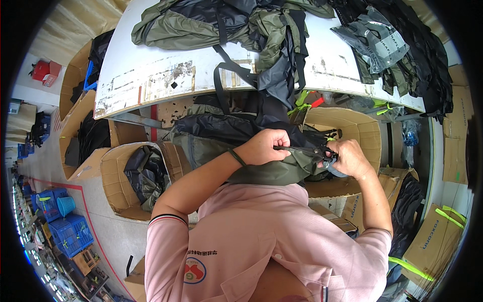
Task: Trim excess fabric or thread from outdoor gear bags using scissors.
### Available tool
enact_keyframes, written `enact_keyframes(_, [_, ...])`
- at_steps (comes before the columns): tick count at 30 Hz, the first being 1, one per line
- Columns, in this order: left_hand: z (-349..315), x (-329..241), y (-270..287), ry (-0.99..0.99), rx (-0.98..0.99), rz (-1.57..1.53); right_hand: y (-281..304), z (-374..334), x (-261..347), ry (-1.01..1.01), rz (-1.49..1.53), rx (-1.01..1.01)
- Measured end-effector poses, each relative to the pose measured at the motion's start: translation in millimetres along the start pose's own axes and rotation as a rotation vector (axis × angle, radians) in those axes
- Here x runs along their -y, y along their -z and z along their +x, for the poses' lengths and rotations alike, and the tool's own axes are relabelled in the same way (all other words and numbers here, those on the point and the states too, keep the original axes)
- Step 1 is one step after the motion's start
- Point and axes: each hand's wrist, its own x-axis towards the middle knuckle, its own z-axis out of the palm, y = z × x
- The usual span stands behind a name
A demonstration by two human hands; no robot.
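An olive-green and black fabric piece (274, 173), perhaps a bag, lies across my front just below the table edge. With thumb and fingers closed, my left hand (269, 146) pinches a dark strip along its upper edge. That strip runs toward my right hand (348, 157), which is closed at the fabric's right end. Some small dark object shows at the right fingertips, too unclear to name. A black strap (220, 80) loops over the table edge above my left hand, beside more dark fabric hanging down.
Olive and black fabric (196, 25) is heaped on the white table (136, 70). A clear plastic bag (375, 43) lies on dark fabric at right. Cardboard boxes stand below, one under my right hand (365, 128), another holding fabric (113, 171) at left. Blue baskets (70, 234) stand farther left.
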Motion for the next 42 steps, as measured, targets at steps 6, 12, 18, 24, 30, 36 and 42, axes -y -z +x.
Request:
enact_keyframes(6, [0, 0, -1, -0.004, 0.02, 0.035, 8, 2, 1, 0.069, -0.03, -0.016])
enact_keyframes(12, [-1, -4, -1, -0.01, 0.03, 0.076, 5, -1, -6, 0.071, -0.107, -0.031])
enact_keyframes(18, [-9, -7, 5, -0.075, -0.06, 0.203, 1, 0, 8, -0.094, 0.116, -0.037])
enact_keyframes(24, [-120, -43, 61, -0.233, -0.566, 0.629, -82, -30, 9, -0.2, 0.661, -0.091])
enact_keyframes(30, [-251, 55, 97, 0.168, -0.832, 0.508, -147, -15, 19, -0.184, 0.677, -0.269])
enact_keyframes(36, [-213, 103, 86, 0.042, -0.897, 0.318, -118, 7, 13, -0.175, 0.822, -0.372])
enact_keyframes(42, [-188, -16, 94, -0.245, -0.925, 0.0, -45, 16, -15, -0.204, 0.825, -0.539])
